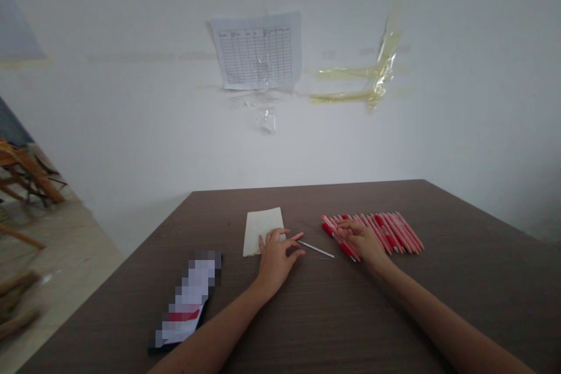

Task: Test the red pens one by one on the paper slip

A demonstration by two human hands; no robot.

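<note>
My left hand point(277, 258) rests with its fingers apart at the right edge of a sheet of paper point(258, 231). Just beyond its fingertips lies a pink pen barrel part point(297, 236), partly hidden by the fingers. A thin grey pen refill point(316, 248) slants away to the right of it, and a tiny spring point(325, 258) lies nearby. My right hand point(363, 243) reaches over the left end of a row of pink pens point(401, 232), its fingers apart and touching the leftmost ones. Several pens show red grips or clips; some are covered by that hand.
A dark, pixelated flat object point(190, 298) with a red patch lies at the left of the brown table point(307, 315). Behind the table stands a white wall with a taped printed sheet point(258, 49) and yellowish tape strips point(377, 82). Wooden furniture point(33, 169) shows at far left.
</note>
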